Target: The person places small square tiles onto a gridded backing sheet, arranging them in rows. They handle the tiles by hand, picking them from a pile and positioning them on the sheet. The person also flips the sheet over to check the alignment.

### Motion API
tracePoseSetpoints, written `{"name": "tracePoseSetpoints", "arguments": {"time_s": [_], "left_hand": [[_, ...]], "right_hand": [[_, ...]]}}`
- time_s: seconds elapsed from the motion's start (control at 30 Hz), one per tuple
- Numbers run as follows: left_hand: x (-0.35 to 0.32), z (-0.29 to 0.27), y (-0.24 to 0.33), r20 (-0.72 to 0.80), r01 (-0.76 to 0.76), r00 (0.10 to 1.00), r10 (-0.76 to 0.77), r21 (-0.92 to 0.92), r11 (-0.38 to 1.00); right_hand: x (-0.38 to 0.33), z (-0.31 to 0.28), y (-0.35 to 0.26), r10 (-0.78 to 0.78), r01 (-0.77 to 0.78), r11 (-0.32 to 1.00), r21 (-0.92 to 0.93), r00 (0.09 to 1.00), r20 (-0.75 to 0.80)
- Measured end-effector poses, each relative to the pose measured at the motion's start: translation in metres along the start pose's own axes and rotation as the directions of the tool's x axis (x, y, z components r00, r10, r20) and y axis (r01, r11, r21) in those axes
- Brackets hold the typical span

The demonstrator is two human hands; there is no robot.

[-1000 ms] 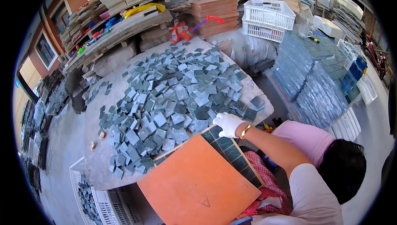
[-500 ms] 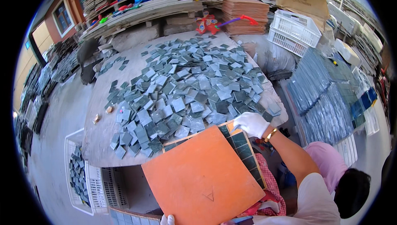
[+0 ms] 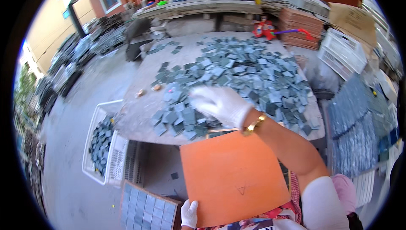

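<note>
A flat orange board [image 3: 237, 175] lies over a wood-edged tray of dark green square tiles, whose edges show behind it and at its right side. My left hand [image 3: 189, 214], in a white glove, grips the board's lower left edge with the thumb on top. My right hand [image 3: 220, 105], gloved and with a gold band at the wrist, hangs over the near part of a heap of loose grey-green square tiles [image 3: 237, 67]. Its fingers are smeared by motion, and I cannot see anything in them.
The heap covers much of a pale table [image 3: 135, 111]. To its left stands a white plastic crate [image 3: 120, 158] holding more tiles. A panel of set grey tiles [image 3: 146, 209] rests below it. Wrapped tile stacks [image 3: 353, 124] stand right; a red toy [image 3: 264, 29] sits at the back.
My right hand has moved left from the tray's far right corner to above the heap. The view has shifted left, showing more of the grey tile panel and my left hand.
</note>
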State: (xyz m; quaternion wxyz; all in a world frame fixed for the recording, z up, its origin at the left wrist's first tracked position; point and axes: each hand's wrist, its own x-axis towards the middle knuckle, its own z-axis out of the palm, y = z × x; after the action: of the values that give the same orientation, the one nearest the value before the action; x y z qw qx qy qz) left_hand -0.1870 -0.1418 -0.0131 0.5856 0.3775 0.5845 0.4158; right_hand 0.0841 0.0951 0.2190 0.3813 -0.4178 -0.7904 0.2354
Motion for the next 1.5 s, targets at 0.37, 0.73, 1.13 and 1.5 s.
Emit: {"name": "tracePoseSetpoints", "arguments": {"time_s": [0.37, 0.73, 1.13, 1.5], "left_hand": [[0.0, 0.02, 0.025, 0.007, -0.107, 0.994, 0.111, 0.338, 0.935], [0.003, 0.016, 0.016, -0.008, -0.104, 0.994, 0.109, 0.256, 0.961], [0.006, 0.016, 0.029, 0.027, -0.078, 0.997, 0.074, 0.222, 0.972], [0.005, 0.018, 0.024, 0.025, 0.0, 1.0, -0.005, 0.193, 0.981]], "right_hand": [[-0.016, 0.008, 0.13, 0.511, -0.386, 0.711, -0.587, 0.858, 0.055], [-0.006, 0.112, 0.12, 0.195, 0.071, 0.774, -0.629, 0.918, 0.344], [-0.051, 0.054, 0.143, 0.325, -0.341, 0.926, -0.162, 0.939, -0.116], [-0.227, -0.077, 0.2, 0.503, -0.536, 0.81, -0.238, 0.843, -0.188]]}}
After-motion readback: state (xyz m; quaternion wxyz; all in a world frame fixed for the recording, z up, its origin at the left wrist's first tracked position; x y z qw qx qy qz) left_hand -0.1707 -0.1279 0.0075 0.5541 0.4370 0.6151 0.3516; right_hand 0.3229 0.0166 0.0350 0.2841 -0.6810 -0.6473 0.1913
